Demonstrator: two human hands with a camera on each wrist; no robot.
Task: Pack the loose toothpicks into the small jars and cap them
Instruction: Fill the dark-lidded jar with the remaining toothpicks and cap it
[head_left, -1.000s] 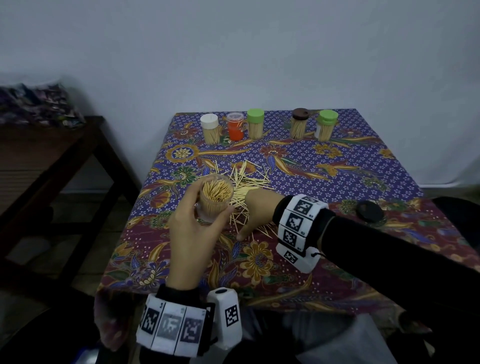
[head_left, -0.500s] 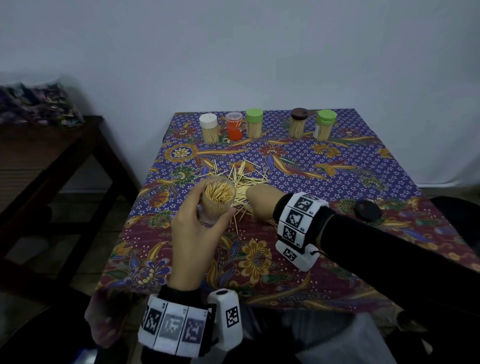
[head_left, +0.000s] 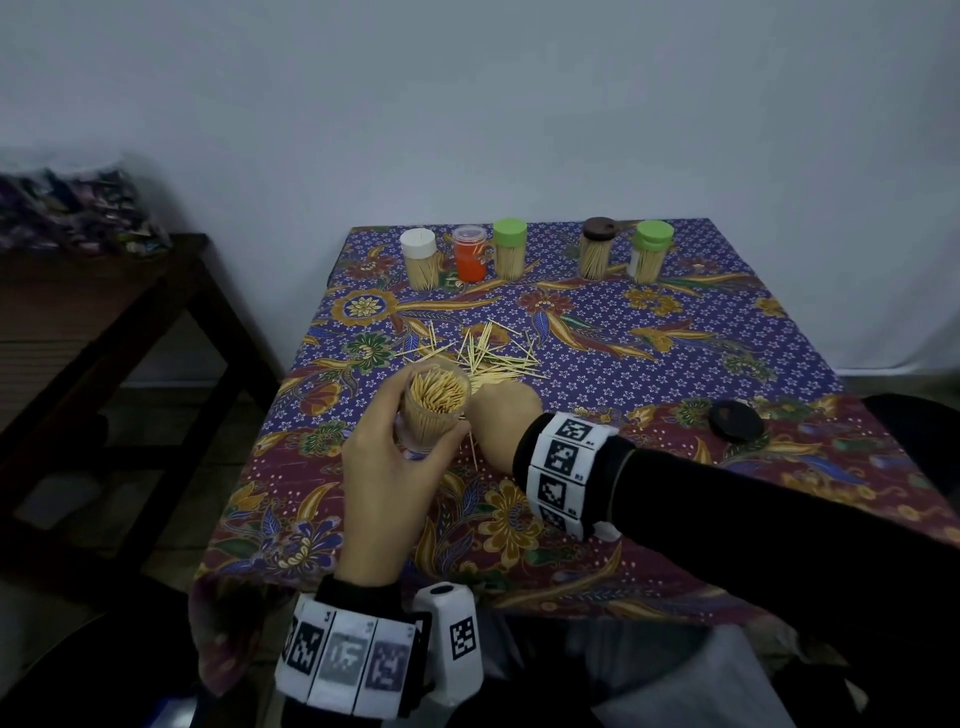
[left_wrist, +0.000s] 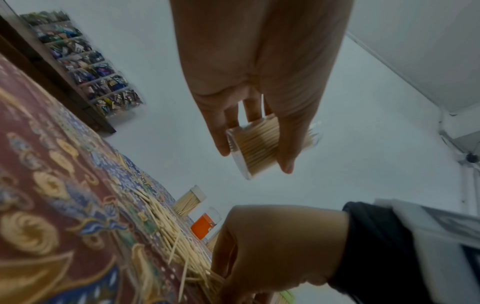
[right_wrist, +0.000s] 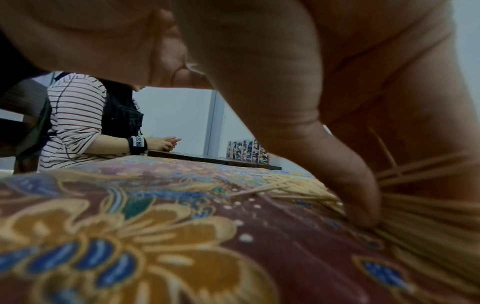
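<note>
My left hand (head_left: 387, 457) grips an open clear jar (head_left: 434, 410) packed with upright toothpicks, lifted just off the table; the same jar (left_wrist: 259, 148) shows between its fingers in the left wrist view. Right beside it, my right hand (head_left: 501, 418) is down on the pile of loose toothpicks (head_left: 488, 353), fingers curled under. The right wrist view shows its thumb (right_wrist: 358, 195) pinching a bundle of toothpicks (right_wrist: 428, 216) against the cloth. A black lid (head_left: 736, 420) lies alone at the right.
Several capped jars stand along the table's far edge: white-capped jar (head_left: 420, 260), orange jar (head_left: 470, 254), green-capped jar (head_left: 509, 249), brown-capped jar (head_left: 597, 249). A dark wooden side table (head_left: 104, 312) stands at the left. Another person in a striped sleeve (right_wrist: 75, 123) sits beyond the table.
My right hand has slid over the pile toward the jar and its fingers have tucked in around toothpicks. The left hand keeps the jar almost still.
</note>
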